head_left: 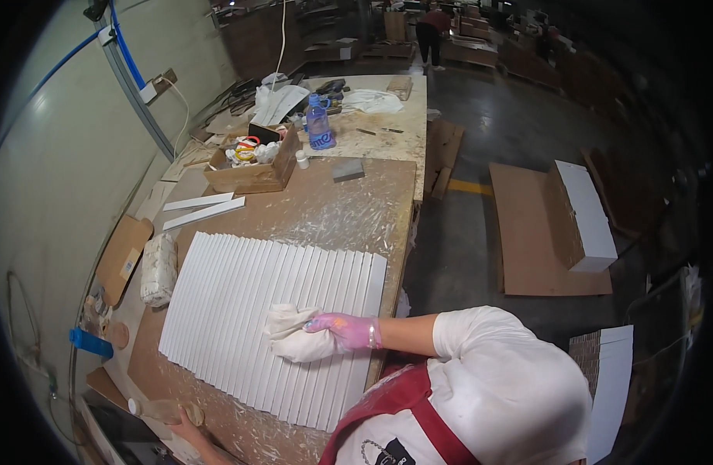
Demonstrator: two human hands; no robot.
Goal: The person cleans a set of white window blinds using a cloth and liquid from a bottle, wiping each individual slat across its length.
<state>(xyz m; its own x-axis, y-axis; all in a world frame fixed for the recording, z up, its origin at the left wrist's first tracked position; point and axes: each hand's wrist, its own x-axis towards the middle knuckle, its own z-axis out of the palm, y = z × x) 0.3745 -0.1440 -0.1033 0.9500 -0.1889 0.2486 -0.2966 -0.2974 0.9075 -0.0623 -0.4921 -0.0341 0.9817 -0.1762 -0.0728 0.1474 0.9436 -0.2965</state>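
Observation:
A row of narrow white strips [240, 310] lies side by side on the brown board of the workbench. My right hand [345, 332], in a pink glove with paint smudges, is closed on a bunched white cloth [298, 333] that rests on the strips. At the lower left, my bare left hand [189, 432] has its fingers against a clear bottle [161, 411] with a white cap, which lies tilted near the bench's edge. The fingers seem wrapped round it, partly hidden by the bottle.
Behind the strips are two loose white strips [204, 211], a grey block [348, 170], a wooden box [252, 178] of tools and a blue water bottle [319, 124]. A wrapped white bundle [158, 270] lies left. White stacked pieces [585, 217] stand right; another person [431, 35] is far back.

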